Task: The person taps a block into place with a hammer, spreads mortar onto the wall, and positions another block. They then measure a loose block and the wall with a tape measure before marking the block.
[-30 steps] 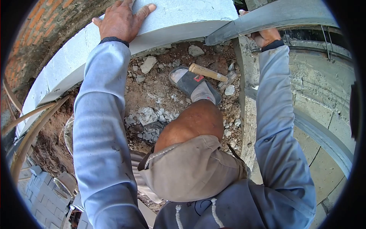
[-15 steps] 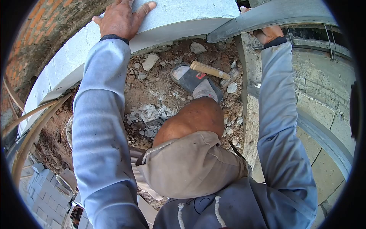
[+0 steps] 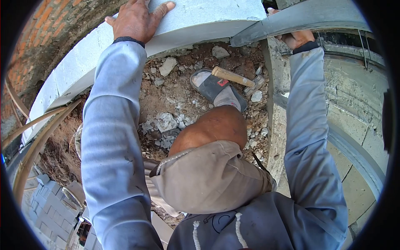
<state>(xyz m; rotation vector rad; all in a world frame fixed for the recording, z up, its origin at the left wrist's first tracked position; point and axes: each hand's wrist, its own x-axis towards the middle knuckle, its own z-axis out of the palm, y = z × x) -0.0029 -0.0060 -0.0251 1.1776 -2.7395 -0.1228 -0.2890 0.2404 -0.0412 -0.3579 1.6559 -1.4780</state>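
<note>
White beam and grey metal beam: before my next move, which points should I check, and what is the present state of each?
1. Left hand placed on the white beam: ok, it lies on top.
2. Right hand firm on the metal beam: cannot tell, it reaches around the beam and is partly hidden.
3. Beams supported from below: cannot tell.
4. Gloves worn: not ok, both hands are bare.
5. Foot protected: not ok, the sandal is open at the toes.
6. Hammer away from the foot: not ok, its handle reaches over the sandal.
</note>
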